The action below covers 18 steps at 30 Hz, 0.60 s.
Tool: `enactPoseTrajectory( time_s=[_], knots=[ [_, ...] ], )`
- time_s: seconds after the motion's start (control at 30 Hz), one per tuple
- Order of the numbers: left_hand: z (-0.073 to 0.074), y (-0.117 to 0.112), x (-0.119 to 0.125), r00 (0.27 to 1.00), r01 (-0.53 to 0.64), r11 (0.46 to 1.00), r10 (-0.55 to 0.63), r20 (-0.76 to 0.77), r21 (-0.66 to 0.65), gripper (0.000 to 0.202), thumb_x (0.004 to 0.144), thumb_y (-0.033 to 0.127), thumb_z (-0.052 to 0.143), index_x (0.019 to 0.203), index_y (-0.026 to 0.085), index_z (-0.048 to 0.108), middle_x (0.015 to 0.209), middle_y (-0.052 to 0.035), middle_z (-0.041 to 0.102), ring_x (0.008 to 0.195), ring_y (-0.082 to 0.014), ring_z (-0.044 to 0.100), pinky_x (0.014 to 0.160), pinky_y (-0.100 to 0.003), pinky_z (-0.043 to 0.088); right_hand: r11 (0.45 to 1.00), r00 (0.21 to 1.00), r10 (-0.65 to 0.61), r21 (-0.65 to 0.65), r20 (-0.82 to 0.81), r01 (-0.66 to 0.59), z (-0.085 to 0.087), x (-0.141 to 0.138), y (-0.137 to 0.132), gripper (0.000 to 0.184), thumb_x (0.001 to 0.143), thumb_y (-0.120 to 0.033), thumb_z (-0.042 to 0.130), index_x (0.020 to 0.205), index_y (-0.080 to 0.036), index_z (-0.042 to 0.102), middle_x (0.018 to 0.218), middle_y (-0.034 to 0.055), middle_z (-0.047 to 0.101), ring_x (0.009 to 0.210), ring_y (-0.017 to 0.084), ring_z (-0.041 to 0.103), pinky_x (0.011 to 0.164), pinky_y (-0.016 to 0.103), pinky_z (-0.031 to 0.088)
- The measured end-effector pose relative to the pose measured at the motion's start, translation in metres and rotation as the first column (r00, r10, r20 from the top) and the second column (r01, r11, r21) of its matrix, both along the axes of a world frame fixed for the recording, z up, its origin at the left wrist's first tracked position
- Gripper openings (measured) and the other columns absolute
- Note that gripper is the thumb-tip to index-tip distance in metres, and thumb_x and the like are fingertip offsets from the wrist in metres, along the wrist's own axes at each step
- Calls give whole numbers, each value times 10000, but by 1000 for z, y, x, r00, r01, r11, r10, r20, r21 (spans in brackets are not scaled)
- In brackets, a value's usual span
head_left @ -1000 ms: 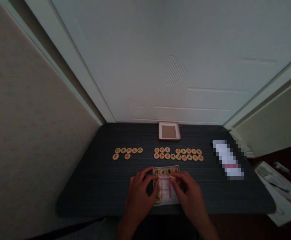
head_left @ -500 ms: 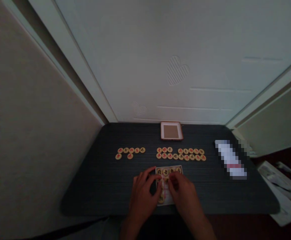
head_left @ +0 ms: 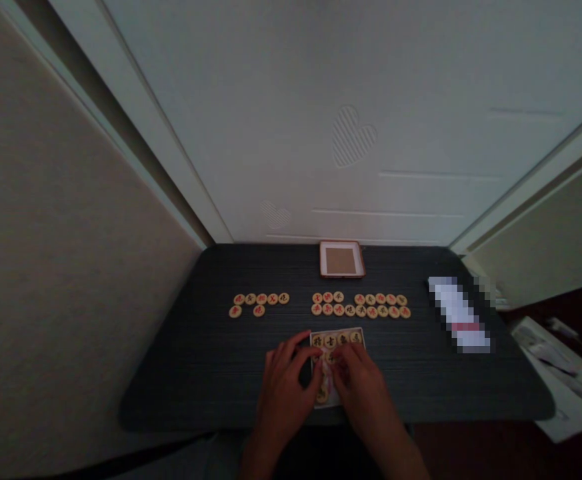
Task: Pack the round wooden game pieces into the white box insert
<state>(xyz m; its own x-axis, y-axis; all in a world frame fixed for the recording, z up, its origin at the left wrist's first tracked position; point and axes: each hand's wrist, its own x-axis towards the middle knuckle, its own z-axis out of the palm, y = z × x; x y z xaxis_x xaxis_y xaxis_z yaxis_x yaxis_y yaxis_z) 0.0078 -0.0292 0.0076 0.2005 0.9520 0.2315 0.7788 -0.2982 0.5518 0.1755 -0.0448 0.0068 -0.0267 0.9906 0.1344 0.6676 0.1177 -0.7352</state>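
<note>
Round wooden Chinese chess pieces (head_left: 331, 341) with black characters fill the far row of a shallow white box (head_left: 363, 331) near the table's front edge. My left hand (head_left: 291, 380) curls over the box's left side, one finger at its far corner, the thumb and another finger close together over the second row. From the right, my right hand (head_left: 363, 380) reaches in with thumb and fingers pinched at a piece (head_left: 329, 357) in that row, partly hidden by the fingertips. Another piece (head_left: 322, 394) lies at the box's near left, beside my left thumb.
Beyond the box, loose pieces with red or black characters lie in two rows, a left group (head_left: 261, 299) and a right group (head_left: 361, 311). A box lid (head_left: 342, 260) rests by the white door. A blurred-out flat object (head_left: 458, 313) lies at the right of the dark table (head_left: 195, 373).
My right hand has shifted slightly left inside the box, bringing its fingertips closer to my left fingers. My left hand stays at the box's left side. The view has tilted a little.
</note>
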Motion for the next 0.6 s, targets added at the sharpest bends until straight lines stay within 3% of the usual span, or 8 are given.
enactPoseTrajectory(
  time_s=[0.4, 0.6],
  knots=[
    [-1, 0, -1, 1000, 6, 1000, -6, 7, 7, 214, 940, 258, 609, 1133, 313, 682, 1352, -26, 645, 1199, -271, 606, 998, -480, 459, 997, 999, -31, 70, 18, 30, 0, -1, -1, 225, 899, -71, 558, 1039, -229, 634, 1026, 68, 686, 884, 218, 708, 798, 333, 586],
    [-1, 1, -1, 1000, 10, 1000, -10, 8, 7, 242, 963, 268, 582, 1191, 302, 658, 1348, -41, 653, 1197, -270, 614, 1001, -483, 457, 987, 1000, -8, 158, 12, 6, -2, 1, 2, 327, 920, -37, 484, 1125, -224, 659, 1185, 101, 706, 1097, 242, 694, 977, 403, 565]
  ],
)
